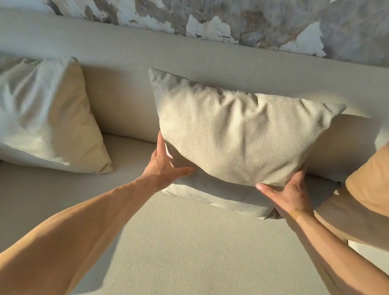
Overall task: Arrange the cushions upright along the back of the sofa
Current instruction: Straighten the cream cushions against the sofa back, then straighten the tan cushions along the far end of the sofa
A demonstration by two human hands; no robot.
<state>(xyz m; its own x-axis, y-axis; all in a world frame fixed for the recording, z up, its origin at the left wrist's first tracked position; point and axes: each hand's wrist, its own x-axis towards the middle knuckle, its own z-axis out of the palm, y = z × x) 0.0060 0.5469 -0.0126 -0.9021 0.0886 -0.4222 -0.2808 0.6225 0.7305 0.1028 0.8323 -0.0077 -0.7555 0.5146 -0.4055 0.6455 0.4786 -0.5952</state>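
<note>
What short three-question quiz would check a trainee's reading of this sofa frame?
1. True or false: both hands hold the textured beige middle cushion by its lower corners.
2. How many cushions stand against the cream sofa backrest?
A. one B. two C. three
3. Fill in: the smooth tan cushion stands to the person's ____.

Key
1. True: the left hand and the right hand each grip a lower corner.
2. C: the middle one, the tan one and the white-and-cream cushion on the left.
3. Right.
</note>
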